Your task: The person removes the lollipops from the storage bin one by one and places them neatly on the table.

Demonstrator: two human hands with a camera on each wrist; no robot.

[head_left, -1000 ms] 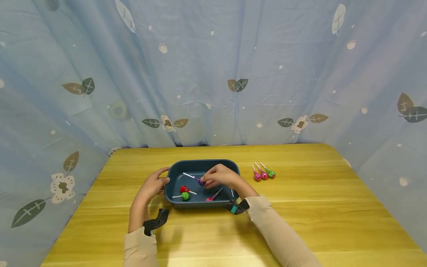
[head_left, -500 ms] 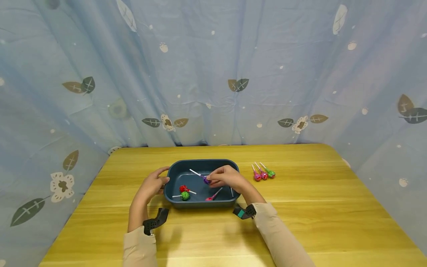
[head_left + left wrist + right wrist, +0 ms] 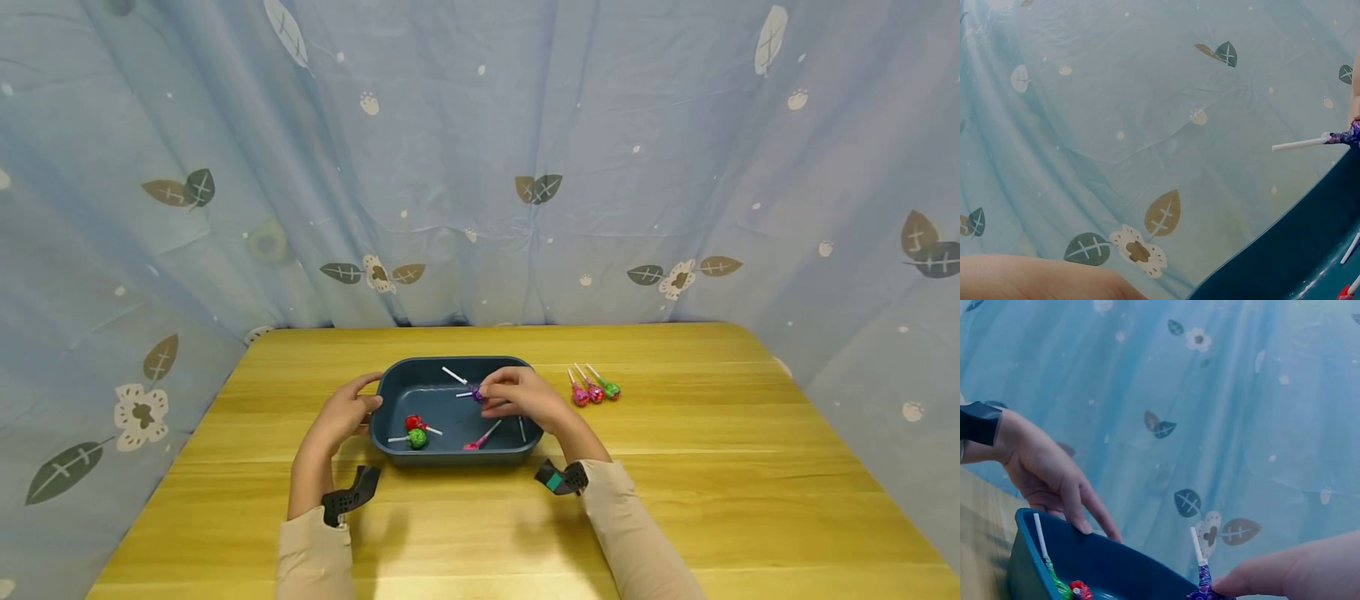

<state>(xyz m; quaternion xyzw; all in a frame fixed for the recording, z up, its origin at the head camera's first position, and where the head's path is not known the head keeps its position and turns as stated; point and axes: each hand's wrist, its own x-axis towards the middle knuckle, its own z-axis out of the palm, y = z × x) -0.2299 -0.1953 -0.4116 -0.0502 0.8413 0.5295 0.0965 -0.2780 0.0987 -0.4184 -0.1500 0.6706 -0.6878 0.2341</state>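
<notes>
My right hand (image 3: 525, 396) pinches a purple-wrapped lollipop (image 3: 475, 392) by its candy end, over the right half of a dark blue bin (image 3: 457, 459). Its white stick (image 3: 1299, 145) points left. My left hand (image 3: 345, 414) grips the bin's left end, the thumb at the rim. Inside, near the front left, lie a red lollipop (image 3: 415, 422) and a green lollipop (image 3: 417, 438). A pink lollipop (image 3: 474, 445) lies near the front wall. Another white stick (image 3: 464, 394) shows just below the held lollipop, its candy end hidden by it and my fingers.
Right of the bin, two pink-red lollipops (image 3: 581, 397) and a green one (image 3: 612, 390) lie side by side on the wooden table (image 3: 675, 467). One more stick (image 3: 522, 429) shows inside the bin's right end. A patterned blue curtain (image 3: 480, 167) hangs behind the table.
My right hand has moved right and a little away from me with the purple lollipop. A second white stick has come into sight below it. The left hand stays at the bin's end.
</notes>
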